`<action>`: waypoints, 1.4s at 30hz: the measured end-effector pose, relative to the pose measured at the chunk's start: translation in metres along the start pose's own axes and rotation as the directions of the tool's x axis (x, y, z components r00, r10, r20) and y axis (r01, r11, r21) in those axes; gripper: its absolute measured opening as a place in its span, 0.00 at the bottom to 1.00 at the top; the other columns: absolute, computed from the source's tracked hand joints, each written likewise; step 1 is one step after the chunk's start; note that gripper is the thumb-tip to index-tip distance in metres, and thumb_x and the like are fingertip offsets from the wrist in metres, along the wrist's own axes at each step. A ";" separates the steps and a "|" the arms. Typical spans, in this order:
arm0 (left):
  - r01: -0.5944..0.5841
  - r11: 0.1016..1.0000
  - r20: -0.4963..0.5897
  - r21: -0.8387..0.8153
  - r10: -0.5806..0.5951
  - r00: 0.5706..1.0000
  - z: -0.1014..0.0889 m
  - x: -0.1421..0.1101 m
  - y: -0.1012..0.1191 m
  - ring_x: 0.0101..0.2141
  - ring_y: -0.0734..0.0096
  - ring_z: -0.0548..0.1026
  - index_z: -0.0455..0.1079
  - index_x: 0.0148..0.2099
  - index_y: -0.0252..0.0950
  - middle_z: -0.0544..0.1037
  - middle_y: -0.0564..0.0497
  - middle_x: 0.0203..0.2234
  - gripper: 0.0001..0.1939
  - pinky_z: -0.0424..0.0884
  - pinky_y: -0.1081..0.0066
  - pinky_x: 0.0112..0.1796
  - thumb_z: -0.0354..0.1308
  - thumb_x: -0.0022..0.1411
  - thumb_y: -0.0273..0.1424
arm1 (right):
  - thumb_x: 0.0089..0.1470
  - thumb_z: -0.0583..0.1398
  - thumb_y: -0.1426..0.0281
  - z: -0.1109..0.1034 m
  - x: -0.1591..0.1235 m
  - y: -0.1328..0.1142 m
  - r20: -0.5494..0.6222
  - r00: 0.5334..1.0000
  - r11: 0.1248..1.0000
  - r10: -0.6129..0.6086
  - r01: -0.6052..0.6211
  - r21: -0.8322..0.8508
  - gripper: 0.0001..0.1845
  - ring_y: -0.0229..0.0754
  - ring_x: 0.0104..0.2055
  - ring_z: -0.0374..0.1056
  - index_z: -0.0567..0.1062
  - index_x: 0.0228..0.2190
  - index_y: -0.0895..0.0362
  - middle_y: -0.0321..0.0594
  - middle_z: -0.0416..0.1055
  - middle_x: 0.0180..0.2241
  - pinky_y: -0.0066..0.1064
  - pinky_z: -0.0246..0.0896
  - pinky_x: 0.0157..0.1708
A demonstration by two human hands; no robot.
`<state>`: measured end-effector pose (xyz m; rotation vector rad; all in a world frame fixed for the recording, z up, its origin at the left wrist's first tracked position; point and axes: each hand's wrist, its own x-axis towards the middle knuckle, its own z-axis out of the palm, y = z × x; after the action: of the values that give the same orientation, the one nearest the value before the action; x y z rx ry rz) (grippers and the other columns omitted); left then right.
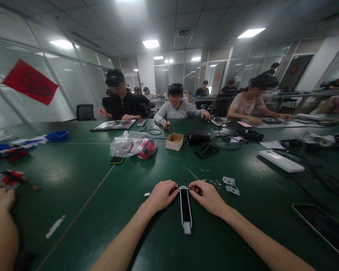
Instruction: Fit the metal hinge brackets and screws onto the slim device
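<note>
A long, narrow device with a black face and a light grey frame (185, 207) lies on the green table, its grey tab end towards me. At its far end my left hand (164, 194) comes in from the left with thumb and fingers pinched together. My right hand (206, 194) pinches at the same end from the right. Something small and metallic shows between the fingertips there, too small to name. Beyond my right hand lie several small rings (215, 182), with grey metal brackets (231, 186) to their right.
A plastic bag with red items (142, 146), an open wooden box (174, 141) and a black box (198, 137) stand farther back. To the right lie a white case (281, 161), cables and a phone (322, 229). A neighbour's arm (1, 222) is at left; co-workers sit opposite.
</note>
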<state>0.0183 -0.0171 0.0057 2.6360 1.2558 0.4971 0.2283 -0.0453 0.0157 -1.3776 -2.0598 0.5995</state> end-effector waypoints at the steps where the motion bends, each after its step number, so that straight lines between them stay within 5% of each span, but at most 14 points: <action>1: -0.002 1.000 -0.004 0.000 0.002 1.000 0.000 0.000 0.000 0.33 0.70 0.71 0.67 0.39 0.37 0.73 0.51 0.31 0.10 0.63 0.72 0.34 0.47 0.65 0.34 | 0.54 0.55 0.68 0.001 0.000 0.001 0.000 1.000 1.000 -0.005 0.005 0.003 0.10 0.39 0.34 0.66 0.74 0.36 0.57 0.39 0.72 0.34 0.33 0.63 0.35; 42: -0.005 1.000 -0.007 -0.014 0.005 1.000 0.002 0.001 -0.003 0.34 0.70 0.71 0.67 0.39 0.38 0.73 0.51 0.32 0.10 0.63 0.72 0.35 0.47 0.65 0.35 | 0.54 0.56 0.68 0.002 0.001 0.004 -0.002 1.000 1.000 -0.022 0.022 -0.016 0.10 0.40 0.35 0.66 0.74 0.37 0.56 0.39 0.72 0.35 0.33 0.63 0.37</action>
<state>0.0178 -0.0149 0.0028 2.6289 1.2436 0.5150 0.2289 -0.0431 0.0121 -1.3628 -2.0799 0.5730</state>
